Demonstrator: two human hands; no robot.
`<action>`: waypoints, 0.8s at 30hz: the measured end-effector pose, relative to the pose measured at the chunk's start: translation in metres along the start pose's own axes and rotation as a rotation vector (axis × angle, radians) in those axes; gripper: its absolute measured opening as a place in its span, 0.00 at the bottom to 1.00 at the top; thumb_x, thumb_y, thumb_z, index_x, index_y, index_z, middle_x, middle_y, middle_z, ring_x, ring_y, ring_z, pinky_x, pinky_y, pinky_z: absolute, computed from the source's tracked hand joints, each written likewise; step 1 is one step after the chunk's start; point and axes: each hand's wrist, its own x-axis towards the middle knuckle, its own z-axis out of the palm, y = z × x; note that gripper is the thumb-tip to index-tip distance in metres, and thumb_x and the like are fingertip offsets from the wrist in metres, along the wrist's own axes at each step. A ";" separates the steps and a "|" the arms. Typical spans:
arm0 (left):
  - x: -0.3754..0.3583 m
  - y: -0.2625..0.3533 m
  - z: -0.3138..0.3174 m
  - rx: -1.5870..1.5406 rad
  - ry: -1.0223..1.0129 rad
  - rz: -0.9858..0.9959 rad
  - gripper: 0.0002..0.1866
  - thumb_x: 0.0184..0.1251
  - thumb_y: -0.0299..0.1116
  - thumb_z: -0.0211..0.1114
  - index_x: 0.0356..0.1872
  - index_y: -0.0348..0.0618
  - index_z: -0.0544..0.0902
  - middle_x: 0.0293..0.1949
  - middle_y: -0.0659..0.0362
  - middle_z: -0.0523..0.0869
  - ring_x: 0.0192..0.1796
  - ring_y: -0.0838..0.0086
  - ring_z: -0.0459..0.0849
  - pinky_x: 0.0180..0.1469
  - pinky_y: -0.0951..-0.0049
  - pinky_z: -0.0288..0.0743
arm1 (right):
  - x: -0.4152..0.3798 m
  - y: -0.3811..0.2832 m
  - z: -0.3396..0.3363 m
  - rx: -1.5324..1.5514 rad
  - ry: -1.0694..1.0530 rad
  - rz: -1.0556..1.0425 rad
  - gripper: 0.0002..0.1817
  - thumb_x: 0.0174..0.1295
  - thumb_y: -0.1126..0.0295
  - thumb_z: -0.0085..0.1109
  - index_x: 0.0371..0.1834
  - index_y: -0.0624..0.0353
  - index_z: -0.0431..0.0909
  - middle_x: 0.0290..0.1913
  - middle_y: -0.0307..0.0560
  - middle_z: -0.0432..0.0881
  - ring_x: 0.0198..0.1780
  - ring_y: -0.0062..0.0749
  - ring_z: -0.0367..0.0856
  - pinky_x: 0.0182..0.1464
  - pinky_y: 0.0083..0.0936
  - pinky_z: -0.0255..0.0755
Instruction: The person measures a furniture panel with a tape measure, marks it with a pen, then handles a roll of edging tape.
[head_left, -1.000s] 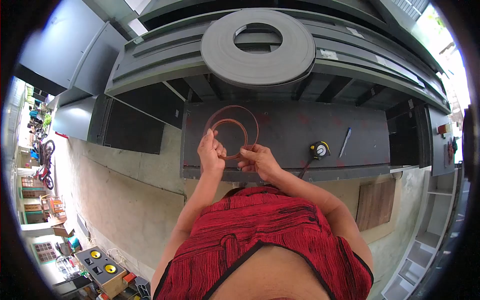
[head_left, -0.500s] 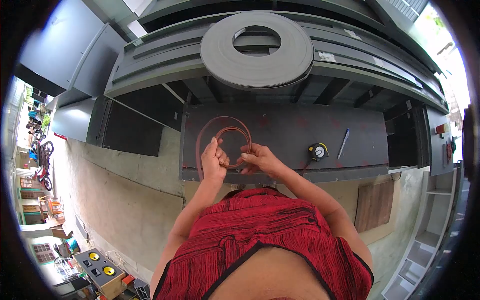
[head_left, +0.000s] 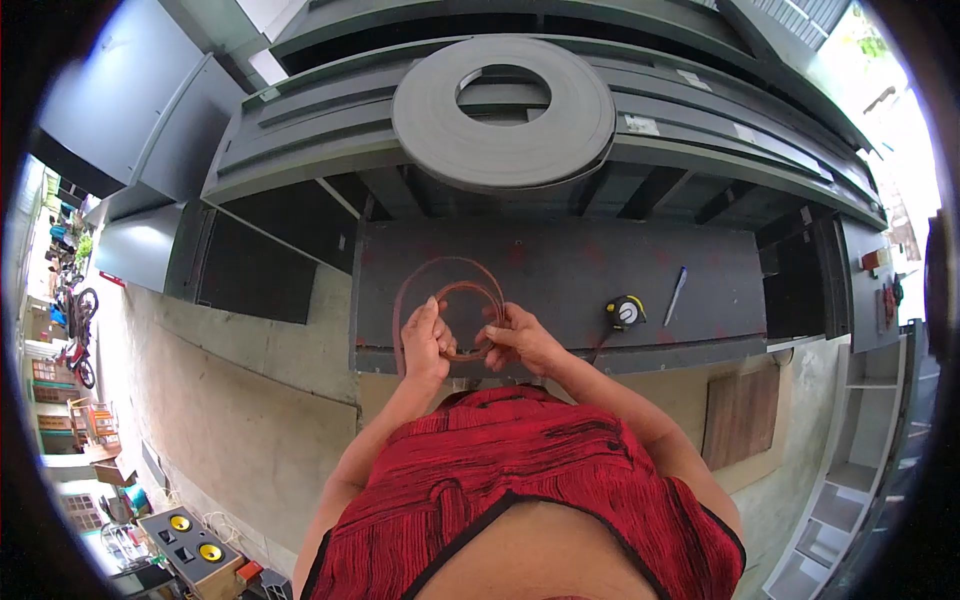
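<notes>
I observe one thin, flexible reddish-brown strip (head_left: 470, 284), wound into a small ring of several turns. One looser loop bows wide to the left. I record it over the dark board's (head_left: 600, 250) near-left part.

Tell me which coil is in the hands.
The small reddish-brown coil, gripped by left hand and right hand; the large grey coil lies beyond them.

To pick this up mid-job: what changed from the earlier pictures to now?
The brown coil's loose outer loop swung from its right side to its left, around the left hand. Both hands drew slightly nearer the body. Nothing was let go: the right hand still holds too. Tape measure and pen stayed put.
</notes>
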 end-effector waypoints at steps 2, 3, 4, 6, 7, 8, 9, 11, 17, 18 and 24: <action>-0.001 -0.004 -0.001 0.025 -0.008 -0.012 0.13 0.63 0.42 0.60 0.33 0.41 0.74 0.13 0.70 0.62 0.12 0.85 0.62 0.14 0.81 0.56 | -0.001 -0.004 -0.005 -0.050 -0.014 0.035 0.25 0.63 0.68 0.50 0.61 0.61 0.53 0.35 0.50 0.78 0.23 0.29 0.79 0.24 0.23 0.76; -0.003 -0.006 -0.001 0.037 -0.013 -0.028 0.13 0.63 0.42 0.61 0.33 0.42 0.74 0.13 0.70 0.62 0.12 0.85 0.62 0.14 0.82 0.56 | -0.002 -0.006 -0.008 -0.088 -0.022 0.062 0.26 0.64 0.68 0.50 0.62 0.61 0.52 0.35 0.50 0.78 0.22 0.28 0.79 0.23 0.23 0.76; -0.004 -0.007 -0.001 0.049 -0.016 -0.047 0.13 0.62 0.42 0.61 0.33 0.42 0.74 0.13 0.70 0.62 0.12 0.85 0.62 0.13 0.82 0.57 | -0.003 -0.007 -0.010 -0.124 -0.029 0.092 0.27 0.64 0.67 0.50 0.63 0.61 0.52 0.35 0.49 0.77 0.22 0.28 0.78 0.23 0.22 0.75; -0.005 -0.011 -0.002 0.066 -0.031 -0.038 0.13 0.62 0.42 0.62 0.33 0.42 0.75 0.13 0.70 0.62 0.12 0.85 0.63 0.13 0.82 0.57 | -0.004 -0.009 -0.014 -0.191 -0.054 0.131 0.27 0.64 0.65 0.49 0.63 0.61 0.51 0.35 0.49 0.77 0.21 0.27 0.78 0.21 0.22 0.74; -0.005 -0.013 -0.001 0.073 -0.040 -0.036 0.13 0.61 0.42 0.62 0.33 0.42 0.75 0.13 0.70 0.62 0.12 0.85 0.63 0.13 0.82 0.58 | -0.005 -0.010 -0.017 -0.225 -0.065 0.151 0.28 0.65 0.64 0.48 0.64 0.62 0.51 0.35 0.49 0.77 0.20 0.26 0.77 0.21 0.21 0.74; -0.006 -0.014 -0.001 0.076 -0.050 -0.054 0.13 0.61 0.41 0.62 0.33 0.42 0.75 0.13 0.70 0.62 0.12 0.85 0.63 0.13 0.83 0.58 | -0.005 -0.011 -0.020 -0.277 -0.071 0.163 0.28 0.65 0.64 0.48 0.64 0.61 0.51 0.34 0.48 0.77 0.20 0.26 0.77 0.20 0.21 0.73; -0.006 -0.014 0.000 0.080 -0.059 -0.070 0.13 0.61 0.41 0.63 0.32 0.43 0.75 0.13 0.70 0.62 0.12 0.85 0.62 0.12 0.83 0.58 | -0.004 -0.012 -0.022 -0.329 -0.079 0.175 0.28 0.65 0.63 0.47 0.64 0.61 0.51 0.34 0.48 0.77 0.19 0.25 0.76 0.20 0.20 0.73; -0.007 -0.014 -0.001 0.122 -0.086 -0.107 0.12 0.61 0.42 0.62 0.30 0.44 0.74 0.13 0.70 0.62 0.11 0.85 0.62 0.12 0.82 0.58 | -0.002 -0.014 -0.024 -0.427 -0.085 0.194 0.26 0.65 0.62 0.46 0.62 0.61 0.53 0.33 0.47 0.77 0.18 0.25 0.76 0.18 0.20 0.72; -0.011 -0.016 -0.003 0.258 -0.165 -0.200 0.15 0.61 0.42 0.62 0.22 0.48 0.70 0.13 0.69 0.64 0.11 0.84 0.63 0.12 0.80 0.58 | -0.003 -0.028 -0.015 -0.772 -0.092 0.215 0.26 0.64 0.62 0.46 0.62 0.62 0.56 0.31 0.47 0.78 0.17 0.25 0.75 0.17 0.22 0.70; -0.011 -0.018 -0.004 0.267 -0.176 -0.206 0.15 0.61 0.42 0.62 0.22 0.47 0.70 0.13 0.70 0.63 0.11 0.84 0.63 0.12 0.81 0.58 | -0.003 -0.030 -0.015 -0.821 -0.104 0.215 0.26 0.63 0.62 0.46 0.62 0.62 0.57 0.30 0.47 0.78 0.17 0.26 0.76 0.18 0.22 0.70; -0.006 -0.015 -0.006 0.311 -0.263 -0.215 0.13 0.60 0.41 0.63 0.24 0.47 0.72 0.14 0.70 0.65 0.11 0.85 0.62 0.12 0.82 0.56 | 0.001 -0.030 -0.014 -1.119 -0.134 0.084 0.25 0.63 0.58 0.47 0.55 0.69 0.62 0.31 0.62 0.78 0.30 0.49 0.79 0.34 0.39 0.70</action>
